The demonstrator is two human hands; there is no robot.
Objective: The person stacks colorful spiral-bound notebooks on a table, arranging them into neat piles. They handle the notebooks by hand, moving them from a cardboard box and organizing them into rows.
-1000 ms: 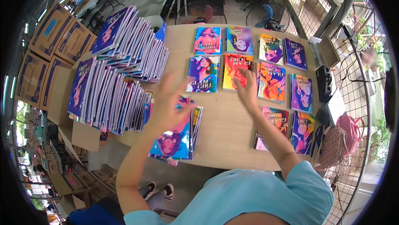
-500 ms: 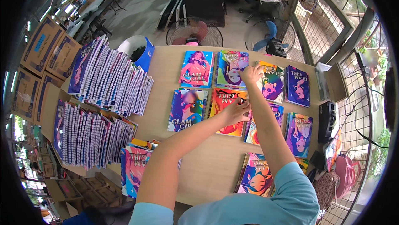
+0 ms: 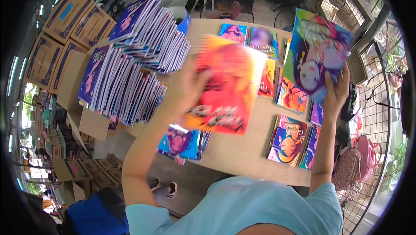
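My left hand [image 3: 190,88] grips a red and orange spiral notebook [image 3: 232,92] by its left side, held above the table and smeared by motion. Raised at the right is a green, blue and purple notebook [image 3: 316,55], with my right hand [image 3: 339,88] closed around its lower right edge. Beneath and between them, colourful notebooks lie in rows: a pink and blue one [image 3: 233,34], a blue-green one [image 3: 264,43], a red one [image 3: 266,78], an orange swirled one [image 3: 293,97] and a purple-orange one [image 3: 287,140]. The raised notebooks hide some others.
Tall piles of spiral notebooks [image 3: 125,79] stand along the left side, beside an open carton [image 3: 71,79]. A smaller notebook stack [image 3: 180,143] sits at the table's [image 3: 216,157] front left. Cardboard boxes [image 3: 65,18], a fan [image 3: 227,8] and a pink bag [image 3: 368,159] surround the table.
Both hands have risen from the laid-out notebooks, each now holding one. The left has swung left with the red notebook, the right outward to the right. The view has shifted.
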